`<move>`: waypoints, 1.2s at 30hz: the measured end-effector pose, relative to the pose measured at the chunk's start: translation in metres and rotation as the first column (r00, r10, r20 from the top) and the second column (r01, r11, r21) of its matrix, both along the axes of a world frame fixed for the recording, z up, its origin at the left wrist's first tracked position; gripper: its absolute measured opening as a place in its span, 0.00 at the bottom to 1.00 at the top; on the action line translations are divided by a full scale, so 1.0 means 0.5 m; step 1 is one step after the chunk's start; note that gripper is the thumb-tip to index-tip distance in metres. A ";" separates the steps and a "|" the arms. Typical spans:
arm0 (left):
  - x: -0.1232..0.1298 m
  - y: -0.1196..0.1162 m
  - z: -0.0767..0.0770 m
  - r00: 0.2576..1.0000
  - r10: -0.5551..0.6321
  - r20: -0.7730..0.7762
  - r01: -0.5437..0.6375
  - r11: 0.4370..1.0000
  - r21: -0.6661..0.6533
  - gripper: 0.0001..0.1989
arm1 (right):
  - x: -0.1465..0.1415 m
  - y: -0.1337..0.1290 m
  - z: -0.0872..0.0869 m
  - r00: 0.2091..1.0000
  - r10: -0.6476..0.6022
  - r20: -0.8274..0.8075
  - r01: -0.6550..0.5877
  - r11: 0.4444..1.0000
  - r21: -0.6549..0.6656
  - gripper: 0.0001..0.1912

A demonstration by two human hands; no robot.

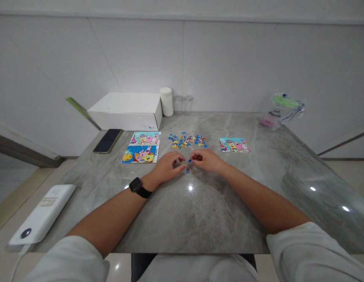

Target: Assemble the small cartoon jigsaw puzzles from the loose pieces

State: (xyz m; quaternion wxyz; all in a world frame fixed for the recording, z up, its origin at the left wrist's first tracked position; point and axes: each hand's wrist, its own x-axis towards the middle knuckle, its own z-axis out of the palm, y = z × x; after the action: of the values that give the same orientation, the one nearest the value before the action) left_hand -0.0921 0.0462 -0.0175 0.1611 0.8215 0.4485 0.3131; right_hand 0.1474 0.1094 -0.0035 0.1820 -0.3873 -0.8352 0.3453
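Observation:
A loose pile of small colourful puzzle pieces [188,141] lies at the middle of the grey table. My right hand [206,160], just in front of the pile, pinches a small blue puzzle piece [190,160] between thumb and fingertips. Facing it, my left hand [169,166] has its thumb and fingers apart, with nothing seen between them. Below the fingertips a couple of puzzle pieces [187,170] rest on the table. A cartoon picture card [235,145] lies flat to the right. Left of the pile lie printed cartoon sheets [142,153].
A white box [126,111], a white bottle [166,102] and two clear jars [183,105] stand at the back. Left are a phone [107,140] and a white power bank [43,213] with a cable. A plastic bag [282,111] sits at the back right of the table [199,219].

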 end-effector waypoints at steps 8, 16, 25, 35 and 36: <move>0.010 0.002 -0.001 0.985 0.122 0.121 -0.103 0.983 -0.155 0.12 | -0.037 -0.022 -0.033 0.945 -0.096 -0.312 0.011 0.965 -0.263 0.10; 0.011 0.004 -0.009 0.945 0.165 0.284 -0.057 0.934 -0.353 0.17 | -0.045 -0.014 -0.033 0.811 -0.214 -0.545 0.019 0.940 -0.341 0.18; 0.013 0.002 0.003 0.927 0.162 0.339 -0.035 0.935 -0.352 0.16 | -0.051 -0.030 -0.035 0.847 -0.166 -0.504 -0.022 0.938 -0.346 0.19; 0.009 0.000 -0.004 0.994 0.006 0.106 0.005 0.995 -0.103 0.11 | 0.037 0.061 -0.008 0.950 -0.207 -0.234 0.199 0.978 -0.059 0.09; 0.008 0.000 -0.005 0.997 -0.017 0.070 0.021 0.998 -0.065 0.10 | 0.052 0.075 -0.008 0.957 -0.227 -0.182 0.223 0.974 -0.041 0.09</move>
State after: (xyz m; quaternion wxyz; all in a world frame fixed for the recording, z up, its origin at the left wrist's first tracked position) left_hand -0.0881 0.0462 -0.0198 0.2065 0.8086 0.4450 0.3249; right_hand 0.1734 0.1467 -0.0074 0.2933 -0.4478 -0.7616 0.3653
